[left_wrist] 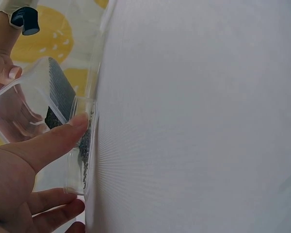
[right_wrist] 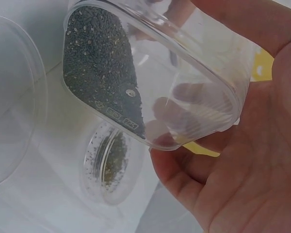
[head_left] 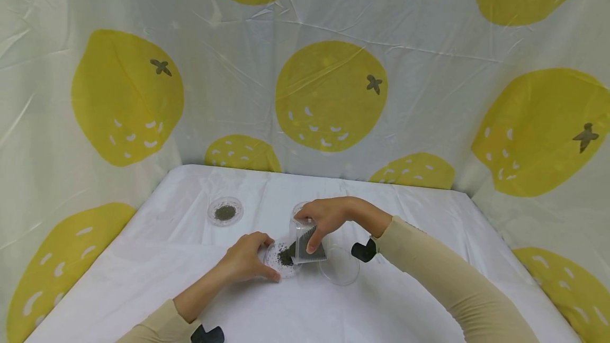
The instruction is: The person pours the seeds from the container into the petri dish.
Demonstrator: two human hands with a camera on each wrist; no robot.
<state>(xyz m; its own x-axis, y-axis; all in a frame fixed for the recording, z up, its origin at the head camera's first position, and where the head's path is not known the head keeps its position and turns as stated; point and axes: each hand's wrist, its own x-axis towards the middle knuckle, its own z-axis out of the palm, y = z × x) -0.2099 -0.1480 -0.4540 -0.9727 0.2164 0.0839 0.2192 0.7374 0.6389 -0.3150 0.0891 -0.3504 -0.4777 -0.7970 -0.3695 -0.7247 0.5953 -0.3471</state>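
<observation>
My left hand holds a shallow clear petri dish by its side on the white table, thumb near, fingers around the far rim. Dark small seeds lie in it. My right hand grips a clear plastic container from above, tilted with its mouth over the dish. More dark seeds are heaped along one side inside the container. In the left wrist view, the container's edge sits just above or against the dish rim, behind my left thumb; exact contact cannot be told.
A clear round dish or lid lies right of the held dish. At back left stands another petri dish with dark contents. A third dish with small grains is partly hidden behind my right hand in the head view. A lemon-print curtain hangs behind.
</observation>
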